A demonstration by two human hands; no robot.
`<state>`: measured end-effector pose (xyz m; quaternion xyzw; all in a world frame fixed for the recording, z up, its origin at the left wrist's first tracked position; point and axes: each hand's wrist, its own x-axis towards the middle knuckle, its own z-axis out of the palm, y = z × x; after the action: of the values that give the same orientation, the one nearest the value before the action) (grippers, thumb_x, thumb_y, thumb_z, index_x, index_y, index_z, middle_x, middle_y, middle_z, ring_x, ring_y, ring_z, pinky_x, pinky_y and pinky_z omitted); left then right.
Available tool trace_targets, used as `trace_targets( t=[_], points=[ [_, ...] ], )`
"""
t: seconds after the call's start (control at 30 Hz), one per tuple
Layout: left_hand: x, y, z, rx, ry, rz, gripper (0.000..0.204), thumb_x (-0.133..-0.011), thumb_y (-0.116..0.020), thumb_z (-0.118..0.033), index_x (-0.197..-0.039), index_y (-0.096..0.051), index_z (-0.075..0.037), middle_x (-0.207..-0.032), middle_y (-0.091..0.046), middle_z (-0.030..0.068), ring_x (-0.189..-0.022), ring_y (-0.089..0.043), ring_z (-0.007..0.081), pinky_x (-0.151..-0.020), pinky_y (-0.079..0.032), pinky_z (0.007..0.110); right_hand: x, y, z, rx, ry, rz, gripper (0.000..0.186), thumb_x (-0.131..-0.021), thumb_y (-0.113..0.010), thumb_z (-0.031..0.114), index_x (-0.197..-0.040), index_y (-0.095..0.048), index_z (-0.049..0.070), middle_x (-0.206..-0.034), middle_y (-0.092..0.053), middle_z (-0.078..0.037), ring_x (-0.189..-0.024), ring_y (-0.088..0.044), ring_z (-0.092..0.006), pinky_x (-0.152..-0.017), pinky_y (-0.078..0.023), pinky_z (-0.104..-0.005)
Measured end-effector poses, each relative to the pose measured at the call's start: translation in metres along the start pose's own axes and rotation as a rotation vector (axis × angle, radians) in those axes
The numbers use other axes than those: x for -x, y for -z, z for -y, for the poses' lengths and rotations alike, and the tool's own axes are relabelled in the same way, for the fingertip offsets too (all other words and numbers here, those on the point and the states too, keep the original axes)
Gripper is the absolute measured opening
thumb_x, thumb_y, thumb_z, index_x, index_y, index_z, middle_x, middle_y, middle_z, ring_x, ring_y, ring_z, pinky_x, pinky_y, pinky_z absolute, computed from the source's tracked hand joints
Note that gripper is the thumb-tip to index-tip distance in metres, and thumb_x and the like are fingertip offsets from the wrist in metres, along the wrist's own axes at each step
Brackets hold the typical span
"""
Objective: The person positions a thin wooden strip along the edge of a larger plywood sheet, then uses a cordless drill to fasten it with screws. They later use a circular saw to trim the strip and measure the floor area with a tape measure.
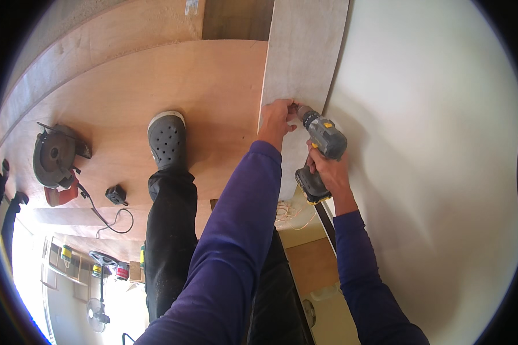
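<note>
My right hand [332, 171] is wrapped round the handle of a grey and black cordless drill [327, 137], its battery pack lying below the hand. The chuck points left, toward the fingertips of my left hand [277, 119]. Those fingers are bent together right at the drill's tip, over a pale wooden board [299, 52]. What they hold, if anything, is too small to make out. The board runs lengthwise beside a white wall [420, 115].
Beneath me spreads a plywood sheet [218, 86], where my foot in a grey clog [168, 141] stands. At left lie a circular saw [54, 156] with a cord and a black tape measure [116, 195]. A fan [98, 315] and several cans appear lower left.
</note>
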<state>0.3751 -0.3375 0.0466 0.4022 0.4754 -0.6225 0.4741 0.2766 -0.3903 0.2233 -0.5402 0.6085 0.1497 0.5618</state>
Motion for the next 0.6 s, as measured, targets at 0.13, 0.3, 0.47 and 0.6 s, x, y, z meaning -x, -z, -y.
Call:
trace_targets(
  t=[0.13,0.3,0.47,0.6],
  points=[
    [0.0009,0.0006,-0.0003,0.009,-0.002,0.012,0.009,-0.093,-0.068,-0.012,-0.092,-0.074,-0.004,-0.091,-0.068,0.0082,-0.085,-0.064,0.0233,-0.086,-0.046,0.060,0.0007,-0.0012,-0.0003,-0.026,-0.008,-0.006,0.015,-0.097,-0.068,0.009,-0.105,-0.068,-0.003,-0.069,-0.063,-0.005,-0.055,-0.058,-0.0121,-0.051,-0.047,-0.0283],
    [-0.0003,0.0010,0.0016,-0.038,-0.028,-0.012,0.012,-0.093,-0.068,-0.014,-0.094,-0.073,-0.004,-0.095,-0.071,0.0101,-0.085,-0.065,0.0243,-0.083,-0.047,0.059,-0.0010,-0.0012,-0.0033,-0.060,0.000,0.006,0.013,-0.097,-0.067,0.007,-0.105,-0.068,-0.003,-0.069,-0.063,-0.005,-0.056,-0.059,-0.0118,-0.051,-0.046,-0.0280],
    [-0.0019,0.0011,0.0032,-0.049,-0.041,0.009,0.013,-0.094,-0.067,-0.016,-0.096,-0.072,-0.004,-0.098,-0.073,0.0117,-0.084,-0.065,0.0244,-0.082,-0.048,0.058,-0.0021,0.0020,-0.0029,0.059,-0.006,0.013,0.011,-0.097,-0.066,0.007,-0.104,-0.068,-0.002,-0.068,-0.062,-0.004,-0.055,-0.058,-0.0112,-0.051,-0.046,-0.0278],
    [-0.0049,0.0015,0.0057,-0.071,-0.041,-0.009,0.013,-0.095,-0.067,-0.016,-0.097,-0.072,-0.004,-0.096,-0.073,0.0104,-0.084,-0.066,0.0242,-0.082,-0.049,0.057,-0.0003,0.0010,-0.0029,0.038,-0.003,0.001,0.011,-0.097,-0.066,0.008,-0.102,-0.067,-0.001,-0.067,-0.062,-0.004,-0.054,-0.057,-0.0111,-0.050,-0.045,-0.0281]
  ],
)
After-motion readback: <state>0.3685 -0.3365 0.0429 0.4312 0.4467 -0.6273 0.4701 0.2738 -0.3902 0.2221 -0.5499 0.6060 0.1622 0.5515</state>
